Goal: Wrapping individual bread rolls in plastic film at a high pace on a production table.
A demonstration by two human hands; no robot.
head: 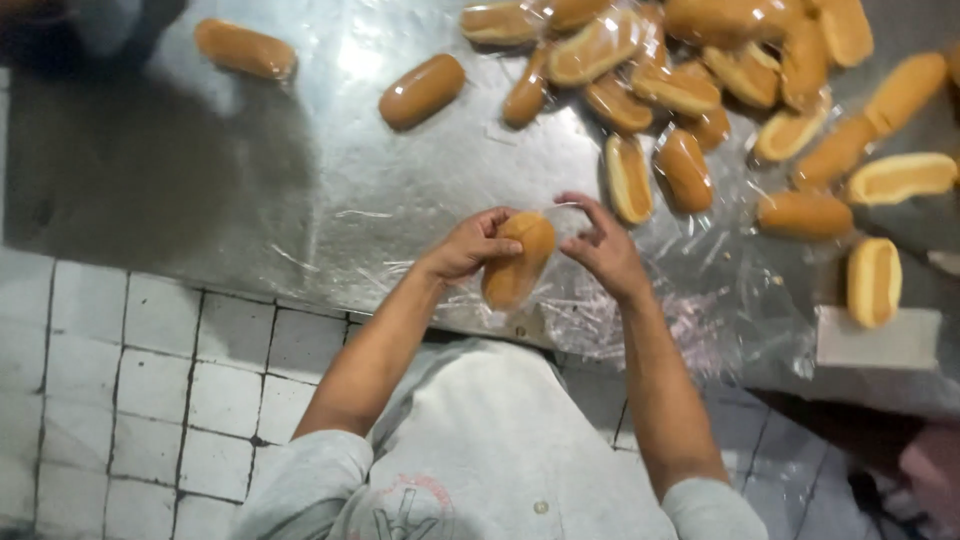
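Head view: a single elongated bun (518, 260) is held just above the near edge of the steel worktop (300, 190), the left hand (470, 245) closed around its upper end. The right hand (605, 248) is beside it, fingers part-open and pinching clear plastic film (640, 310); no bun is held in it. The step in hand is judged to be wrapping or bagging of the bun; film would next need to be drawn over it. The bun appears golden-brown, glossy, intact and tilted. Further buns (700, 90), some wrapped, are heaped toward the far right corner; two (421, 91) lie apart.
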